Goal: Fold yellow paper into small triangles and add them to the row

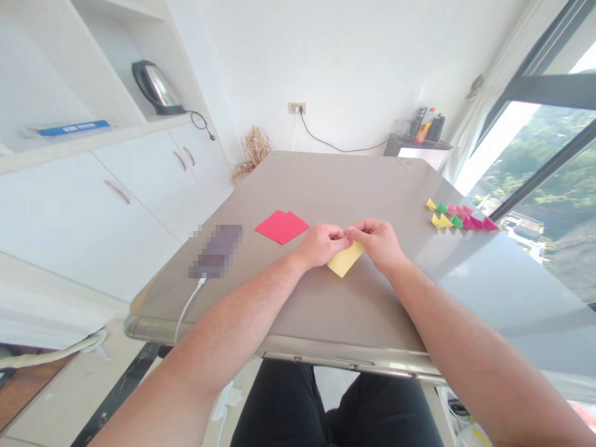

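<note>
A small sheet of yellow paper (343, 262) is between my hands, low over the table, one corner pointing toward me. My left hand (322, 243) is closed on its left side, thumb and fingers pinched together. From the right, my right hand (376, 241) pinches the same paper near its far edge, and the fingertips of both hands meet there. The fingers cover the paper's far part, so I cannot tell whether it is folded there. Just left of my left hand lie sheets of red paper (281, 226), overlapping on the table.
Two rows of small folded paper pieces (459, 222) in yellow, green and pink stand at the right of the grey table (326, 180). On the left, a blurred-out phone (216, 250) has a white cable (189, 304) over the front edge. An electric kettle (161, 90) sits on a shelf.
</note>
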The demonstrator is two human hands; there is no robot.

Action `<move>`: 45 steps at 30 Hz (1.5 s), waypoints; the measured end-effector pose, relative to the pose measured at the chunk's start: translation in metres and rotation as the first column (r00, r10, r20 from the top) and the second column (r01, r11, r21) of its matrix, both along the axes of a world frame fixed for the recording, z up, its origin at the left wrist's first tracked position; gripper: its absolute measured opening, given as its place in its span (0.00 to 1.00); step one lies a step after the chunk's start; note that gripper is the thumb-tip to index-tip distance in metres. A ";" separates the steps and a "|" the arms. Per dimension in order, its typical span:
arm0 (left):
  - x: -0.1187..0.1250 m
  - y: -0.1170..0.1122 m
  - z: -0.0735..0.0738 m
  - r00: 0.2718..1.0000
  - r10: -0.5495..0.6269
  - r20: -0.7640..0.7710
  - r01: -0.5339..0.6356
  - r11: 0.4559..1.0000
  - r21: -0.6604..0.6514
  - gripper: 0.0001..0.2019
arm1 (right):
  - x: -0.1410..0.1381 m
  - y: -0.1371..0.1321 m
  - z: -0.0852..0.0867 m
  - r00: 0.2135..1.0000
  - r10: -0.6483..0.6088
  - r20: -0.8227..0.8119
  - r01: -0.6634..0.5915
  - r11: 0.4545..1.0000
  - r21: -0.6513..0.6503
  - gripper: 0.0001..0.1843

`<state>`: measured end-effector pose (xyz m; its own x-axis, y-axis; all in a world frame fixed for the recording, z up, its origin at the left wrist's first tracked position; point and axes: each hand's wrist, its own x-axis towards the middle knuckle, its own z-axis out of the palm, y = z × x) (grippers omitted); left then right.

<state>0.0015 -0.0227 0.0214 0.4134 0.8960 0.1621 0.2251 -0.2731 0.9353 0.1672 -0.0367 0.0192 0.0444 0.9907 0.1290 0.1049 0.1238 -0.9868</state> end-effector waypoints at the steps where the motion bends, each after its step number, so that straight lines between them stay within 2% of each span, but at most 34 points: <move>1: 0.000 0.000 0.001 1.000 0.001 -0.016 -0.001 1.000 0.008 0.18 | 0.000 0.000 0.000 1.000 -0.014 -0.006 0.014 1.000 0.010 0.12; 7: -0.005 0.009 -0.001 0.996 0.045 -0.072 -0.044 0.999 0.014 0.17 | -0.001 0.004 0.001 0.984 -0.130 -0.121 0.133 0.991 0.018 0.14; 11: -0.011 0.017 -0.002 0.995 0.062 -0.074 -0.061 0.998 0.016 0.14 | 0.008 0.009 0.005 0.932 -0.277 -0.233 0.292 0.956 0.030 0.15; 14: -0.014 0.019 -0.002 0.993 0.082 -0.090 -0.080 0.996 0.025 0.13 | 0.014 0.012 0.005 0.909 -0.316 -0.271 0.335 0.942 0.028 0.15; 19: -0.016 0.020 -0.005 0.992 0.123 -0.039 -0.122 0.992 0.015 0.11 | 0.013 0.013 -0.001 0.916 -0.296 -0.271 0.316 0.948 0.031 0.14; 21: -0.013 0.020 -0.007 0.994 0.106 0.011 -0.106 0.994 -0.012 0.10 | 0.009 0.012 -0.002 0.924 -0.282 -0.258 0.300 0.953 0.036 0.14; 23: -0.010 0.019 -0.008 0.994 0.089 0.064 -0.087 0.996 -0.036 0.12 | 0.005 0.010 -0.002 0.935 -0.253 -0.247 0.272 0.961 0.043 0.15; 25: -0.007 0.018 -0.009 0.990 0.118 0.073 -0.116 0.993 -0.027 0.13 | 0.001 0.008 -0.001 0.948 -0.218 -0.233 0.236 0.970 0.053 0.15; 28: -0.007 0.017 -0.006 0.982 0.187 0.019 -0.187 0.982 0.038 0.13 | -0.001 0.005 0.001 0.966 -0.149 -0.213 0.164 0.985 0.055 0.14; 32: -0.012 0.016 -0.002 0.985 0.149 -0.086 -0.135 0.980 0.143 0.12 | 0.000 0.005 -0.001 0.991 -0.028 -0.131 0.022 0.999 -0.048 0.16; 36: -0.014 0.018 -0.002 0.979 0.162 -0.126 -0.141 0.977 0.157 0.12 | 0.001 0.009 -0.005 0.997 -0.052 -0.059 0.047 0.996 -0.072 0.12; 41: -0.017 0.022 -0.004 0.965 0.185 -0.184 -0.157 0.975 0.159 0.12 | 0.004 0.010 -0.006 0.997 -0.059 -0.040 0.057 0.997 -0.057 0.13; 45: -0.023 0.024 -0.004 0.959 0.160 -0.232 -0.128 0.981 0.147 0.12 | 0.007 0.012 -0.009 0.998 -0.050 0.034 0.051 0.998 -0.036 0.14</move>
